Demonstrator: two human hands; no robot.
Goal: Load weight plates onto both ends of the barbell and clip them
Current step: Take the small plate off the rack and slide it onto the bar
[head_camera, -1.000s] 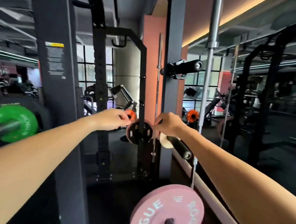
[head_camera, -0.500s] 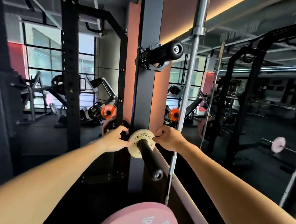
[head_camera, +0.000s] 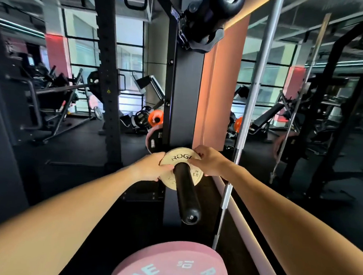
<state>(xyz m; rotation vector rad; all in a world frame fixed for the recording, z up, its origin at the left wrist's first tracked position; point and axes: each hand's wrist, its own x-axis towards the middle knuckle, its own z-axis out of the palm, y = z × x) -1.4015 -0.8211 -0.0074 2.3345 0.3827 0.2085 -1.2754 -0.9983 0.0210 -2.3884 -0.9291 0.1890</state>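
A small cream ROGUE weight plate [head_camera: 182,158] sits on a black storage peg [head_camera: 186,193] that sticks out from a black rack upright [head_camera: 185,108] towards me. My left hand [head_camera: 153,167] grips the plate's left edge and my right hand [head_camera: 208,162] grips its right edge, fingers wrapped over the rim. A large pink ROGUE plate [head_camera: 168,266] rests on a lower peg at the bottom of the view. A silver barbell [head_camera: 248,111] stands upright just right of the rack.
A second black peg [head_camera: 216,7] juts out above my hands. Behind the upright hangs a pink-and-black plate [head_camera: 154,140]. A second upright bar [head_camera: 300,97] stands further right beside dark rack frames. Benches and orange plates [head_camera: 155,117] lie on the floor beyond.
I have moved closer and my view has tilted down. Both hands have gone from reaching around the upright to gripping the small cream plate on its peg.
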